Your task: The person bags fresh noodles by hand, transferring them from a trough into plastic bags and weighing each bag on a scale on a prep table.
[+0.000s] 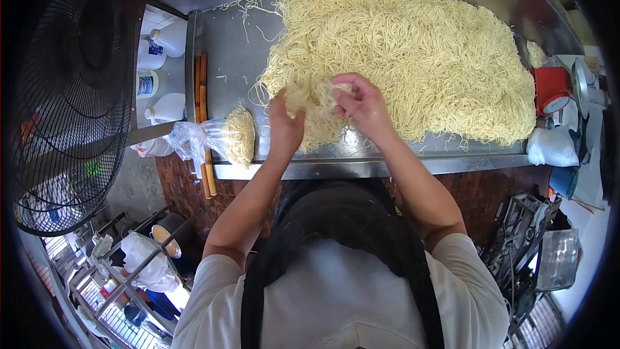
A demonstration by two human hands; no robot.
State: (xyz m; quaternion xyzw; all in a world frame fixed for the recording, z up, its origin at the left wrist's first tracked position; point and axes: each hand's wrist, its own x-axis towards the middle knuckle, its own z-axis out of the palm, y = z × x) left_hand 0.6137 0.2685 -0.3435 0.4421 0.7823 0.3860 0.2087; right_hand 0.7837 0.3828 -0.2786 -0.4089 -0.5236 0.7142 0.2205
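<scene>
A broad heap of pale yellow noodles (413,58) covers much of the metal table. At its near left edge, my left hand (287,123) is closed around a small, slightly blurred bunch of noodles (298,97). Close by on the right, my right hand (363,105) has its thumb and fingers curled on another loose clump of noodles (326,94). Both hands are raised just above the heap's near side. To the left lies a clear plastic bag filled with noodles (239,136), touched by neither hand.
Two wooden rods (203,90) lie along the table's left side, beside white plastic jugs (169,107). A large black fan (71,103) stands far left. On the right are a red container (551,89) and a white plastic bag (553,147). The metal table edge (336,168) runs before me.
</scene>
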